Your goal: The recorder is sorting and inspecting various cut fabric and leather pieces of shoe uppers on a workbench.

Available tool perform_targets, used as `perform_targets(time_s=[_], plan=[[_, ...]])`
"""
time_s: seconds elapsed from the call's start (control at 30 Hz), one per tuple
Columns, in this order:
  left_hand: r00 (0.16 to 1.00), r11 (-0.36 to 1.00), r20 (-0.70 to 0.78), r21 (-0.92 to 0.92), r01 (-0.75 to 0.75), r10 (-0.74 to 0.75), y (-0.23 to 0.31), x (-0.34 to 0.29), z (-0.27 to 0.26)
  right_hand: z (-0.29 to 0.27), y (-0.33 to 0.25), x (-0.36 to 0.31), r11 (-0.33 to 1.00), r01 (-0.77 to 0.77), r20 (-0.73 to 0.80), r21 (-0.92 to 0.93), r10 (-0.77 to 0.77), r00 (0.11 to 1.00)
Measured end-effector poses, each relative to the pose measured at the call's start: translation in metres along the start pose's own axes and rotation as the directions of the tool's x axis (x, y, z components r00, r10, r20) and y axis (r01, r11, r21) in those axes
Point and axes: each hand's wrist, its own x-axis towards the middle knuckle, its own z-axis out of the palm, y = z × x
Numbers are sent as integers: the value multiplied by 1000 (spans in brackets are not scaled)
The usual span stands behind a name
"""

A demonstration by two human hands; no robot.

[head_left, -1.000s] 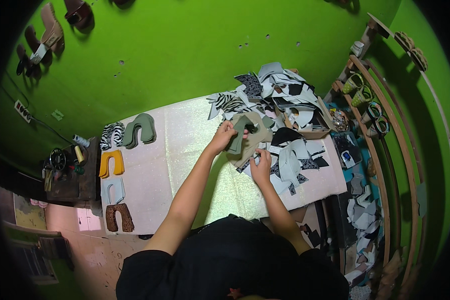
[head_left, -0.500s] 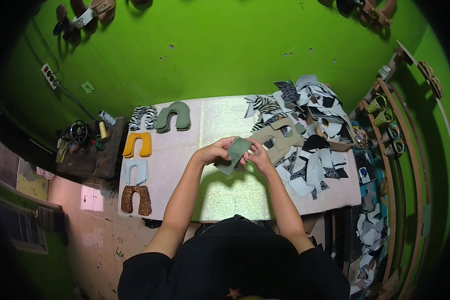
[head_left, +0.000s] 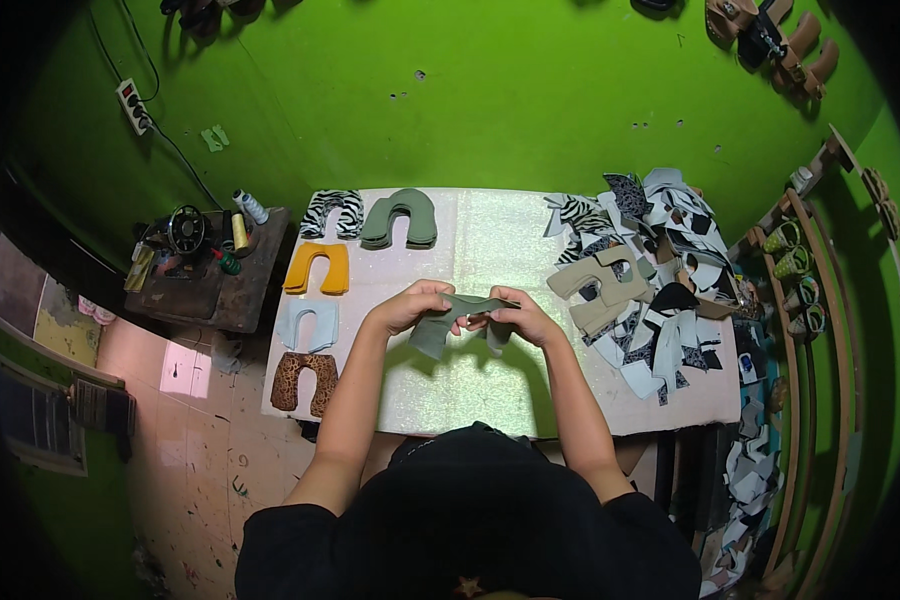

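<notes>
Above the middle of the table, a grey-green U-shaped fabric piece (head_left: 433,334) hangs folded between my two hands. My left hand (head_left: 415,306) pinches its left side, and my right hand (head_left: 522,317) grips its right side with the fingers curled in. On the table's left lie stacks of U-shaped cut pieces: zebra print (head_left: 318,214), green (head_left: 374,230), yellow (head_left: 302,272), pale blue (head_left: 292,328) and leopard print (head_left: 290,385). Beige cut pieces (head_left: 610,292) lie to the right of my right hand.
Scraps (head_left: 648,365) in white, grey and black prints heap up on the table's right, around a box. A sewing machine (head_left: 186,232) with thread cones stands on a dark table at left. A wooden rack (head_left: 805,290) holding footwear stands at right. Behind is a green wall (head_left: 530,90).
The green piece has been turned and spread between my hands, its edge now drawn across from hand to hand. The whole view has shifted, so the table sits farther right in it.
</notes>
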Motion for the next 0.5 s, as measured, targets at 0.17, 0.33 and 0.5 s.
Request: perform_targets(time_s=[0.17,0.33,0.5], plan=[[988,991,-106,-61,-122,115,-12,-15,-24,25,-12,23,970,-89,-40,-226,82,996],[959,989,-256,-40,-140,126,-9,-27,-35,37,-2,46,986,-131,-60,-101,125,990],[912,986,-390,154,-69,125,-15,-29,-57,40,15,78,990,-41,49,-138,48,998]])
